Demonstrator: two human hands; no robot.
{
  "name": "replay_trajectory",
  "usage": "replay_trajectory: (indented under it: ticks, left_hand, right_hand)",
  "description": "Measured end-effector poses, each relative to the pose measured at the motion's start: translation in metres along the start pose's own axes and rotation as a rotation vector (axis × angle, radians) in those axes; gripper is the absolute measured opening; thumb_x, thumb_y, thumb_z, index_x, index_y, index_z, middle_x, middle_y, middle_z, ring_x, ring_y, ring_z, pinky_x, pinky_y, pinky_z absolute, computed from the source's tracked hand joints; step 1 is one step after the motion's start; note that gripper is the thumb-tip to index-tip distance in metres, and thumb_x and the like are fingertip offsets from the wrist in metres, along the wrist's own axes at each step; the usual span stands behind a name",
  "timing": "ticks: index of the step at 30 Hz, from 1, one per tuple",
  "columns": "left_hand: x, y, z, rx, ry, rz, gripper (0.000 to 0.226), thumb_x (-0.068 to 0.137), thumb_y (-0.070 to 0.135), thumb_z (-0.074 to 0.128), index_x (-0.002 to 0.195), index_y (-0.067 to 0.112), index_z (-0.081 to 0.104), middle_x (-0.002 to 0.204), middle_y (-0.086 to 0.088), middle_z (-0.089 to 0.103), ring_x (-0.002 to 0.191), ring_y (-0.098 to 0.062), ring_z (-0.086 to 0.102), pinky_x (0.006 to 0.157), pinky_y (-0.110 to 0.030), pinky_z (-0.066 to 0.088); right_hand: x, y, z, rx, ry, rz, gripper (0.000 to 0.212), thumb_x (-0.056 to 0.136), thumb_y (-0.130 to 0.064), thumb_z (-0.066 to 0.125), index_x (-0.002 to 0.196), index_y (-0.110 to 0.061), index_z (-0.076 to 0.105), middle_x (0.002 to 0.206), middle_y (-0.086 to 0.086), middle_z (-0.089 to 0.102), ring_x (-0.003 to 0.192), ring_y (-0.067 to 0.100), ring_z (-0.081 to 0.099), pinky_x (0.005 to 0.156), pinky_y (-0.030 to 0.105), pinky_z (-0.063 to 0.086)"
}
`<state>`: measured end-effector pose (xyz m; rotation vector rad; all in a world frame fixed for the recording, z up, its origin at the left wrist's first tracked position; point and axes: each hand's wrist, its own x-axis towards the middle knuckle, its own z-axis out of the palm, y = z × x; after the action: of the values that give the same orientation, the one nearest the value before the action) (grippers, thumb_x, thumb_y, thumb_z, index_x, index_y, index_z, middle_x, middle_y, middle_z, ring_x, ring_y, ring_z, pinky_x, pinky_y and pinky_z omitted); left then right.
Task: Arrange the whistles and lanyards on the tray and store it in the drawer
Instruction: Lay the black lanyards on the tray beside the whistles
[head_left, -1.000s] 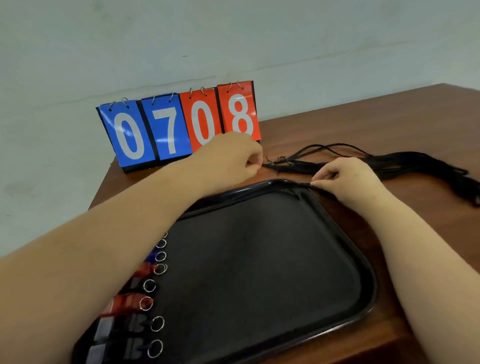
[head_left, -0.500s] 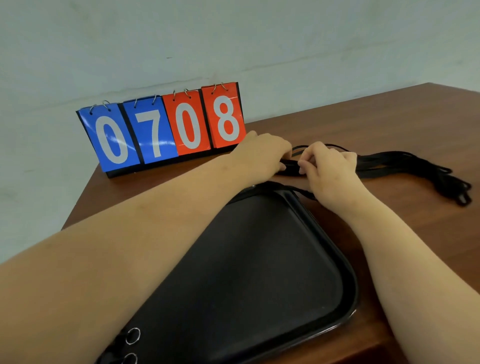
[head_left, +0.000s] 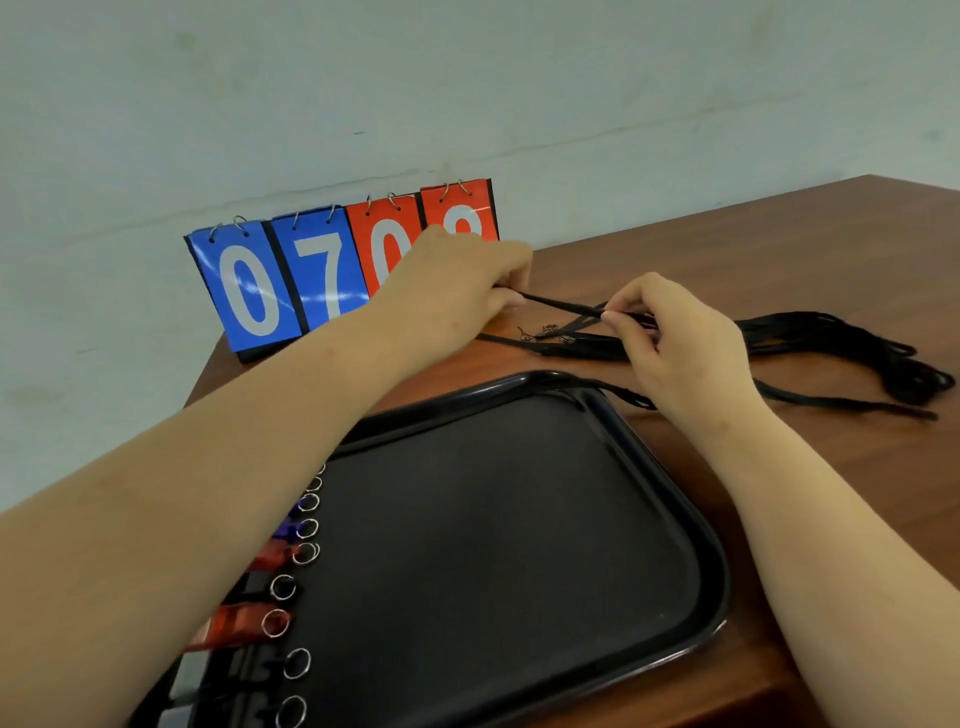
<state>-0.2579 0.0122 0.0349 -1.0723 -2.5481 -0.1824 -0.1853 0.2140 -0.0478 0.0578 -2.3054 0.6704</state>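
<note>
Drawn apart now, fingers of left hand (head_left: 457, 291) and right hand (head_left: 670, 338) pinch one lanyard (head_left: 561, 307) taut, seemingly freed from the bundle (head_left: 831, 343) for the tray (head_left: 693, 499)

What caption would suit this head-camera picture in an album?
Left hand and right hand stretch one lanyard from the pile behind the tray of whistles.

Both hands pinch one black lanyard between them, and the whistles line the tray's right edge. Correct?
No. The head view shows the whistles lining the tray's left edge. The left hand and right hand do pinch one lanyard between them.
</note>
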Motion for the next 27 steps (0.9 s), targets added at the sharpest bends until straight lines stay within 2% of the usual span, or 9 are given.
replay_trajectory:
  ticks: [5,8,11,15,19,21,23,25,27]
  left_hand:
    - [-0.032,-0.024,-0.023,-0.003,0.028,-0.080,0.010,0.096,0.026,0.062,0.097,0.021,0.070,0.092,0.007,0.069,0.093,-0.017,0.057,0.095,-0.036,0.040]
    - [-0.065,-0.036,-0.035,-0.077,0.062,-0.171,0.009,0.095,0.023,0.064,0.099,0.021,0.073,0.089,0.015,0.063,0.086,-0.001,0.050,0.081,-0.010,0.034]
    - [-0.100,-0.047,-0.035,-0.120,0.088,-0.282,0.010,0.095,0.022,0.064,0.095,0.027,0.073,0.088,0.018,0.062,0.083,0.010,0.051,0.075,-0.001,0.033]
    - [-0.137,-0.064,-0.019,-0.131,0.104,-0.421,0.013,0.093,0.019,0.066,0.096,0.027,0.075,0.085,0.025,0.060,0.081,0.015,0.050,0.073,0.000,0.034]
    - [-0.155,-0.076,-0.006,-0.161,0.075,-0.516,0.013,0.094,0.023,0.064,0.099,0.027,0.075,0.084,0.032,0.052,0.080,0.006,0.053,0.071,-0.005,0.034]
    - [-0.160,-0.081,-0.005,-0.170,0.079,-0.544,0.012,0.094,0.023,0.064,0.097,0.028,0.074,0.085,0.031,0.055,0.081,-0.004,0.059,0.070,-0.006,0.035]
    - [-0.166,-0.086,-0.007,-0.160,0.064,-0.534,0.013,0.094,0.022,0.063,0.092,0.031,0.072,0.085,0.030,0.056,0.081,-0.010,0.062,0.072,-0.009,0.039]
    - [-0.170,-0.089,-0.010,-0.161,0.042,-0.480,0.015,0.093,0.019,0.065,0.088,0.031,0.072,0.088,0.028,0.059,0.084,-0.002,0.057,0.078,-0.007,0.038]
    - [-0.171,-0.090,-0.011,-0.160,0.003,-0.406,0.015,0.090,0.019,0.068,0.085,0.031,0.074,0.092,0.023,0.061,0.092,0.000,0.056,0.082,-0.006,0.038]
  right_hand:
    - [-0.002,-0.003,-0.003,-0.002,0.028,-0.036,0.004,0.095,-0.027,0.060,0.098,-0.024,0.062,0.092,-0.012,0.066,0.084,0.008,0.060,0.072,0.026,0.052]
    - [-0.004,-0.010,-0.004,0.041,0.016,-0.050,0.006,0.091,-0.029,0.064,0.096,-0.025,0.065,0.093,-0.012,0.067,0.088,0.009,0.063,0.074,0.029,0.054]
    - [-0.005,-0.013,-0.003,0.092,-0.056,-0.034,0.007,0.089,-0.027,0.067,0.096,-0.027,0.067,0.092,-0.011,0.068,0.088,0.011,0.064,0.076,0.033,0.055]
    - [-0.005,-0.013,-0.004,0.249,-0.164,0.043,0.022,0.086,-0.010,0.068,0.098,-0.029,0.071,0.095,-0.012,0.071,0.093,0.009,0.065,0.085,0.031,0.054]
    - [-0.005,-0.016,-0.003,0.357,-0.358,0.104,0.021,0.074,-0.029,0.082,0.091,-0.039,0.075,0.077,-0.013,0.067,0.071,0.008,0.063,0.067,0.026,0.050]
    - [-0.004,-0.019,-0.004,0.363,-0.395,0.107,0.012,0.076,-0.030,0.079,0.085,-0.038,0.076,0.078,-0.021,0.070,0.074,0.001,0.064,0.068,0.016,0.046]
    - [-0.003,-0.021,-0.007,0.369,-0.379,0.126,0.007,0.080,-0.032,0.075,0.085,-0.036,0.077,0.082,-0.021,0.072,0.081,-0.003,0.065,0.070,0.015,0.045]
    - [-0.002,-0.021,-0.009,0.373,-0.352,0.177,0.006,0.082,-0.035,0.073,0.086,-0.035,0.078,0.083,-0.016,0.073,0.080,0.002,0.066,0.072,0.022,0.047]
    - [-0.003,-0.016,-0.008,0.329,-0.340,0.234,0.004,0.081,-0.036,0.075,0.083,-0.035,0.077,0.081,-0.015,0.073,0.076,0.003,0.065,0.070,0.022,0.050]
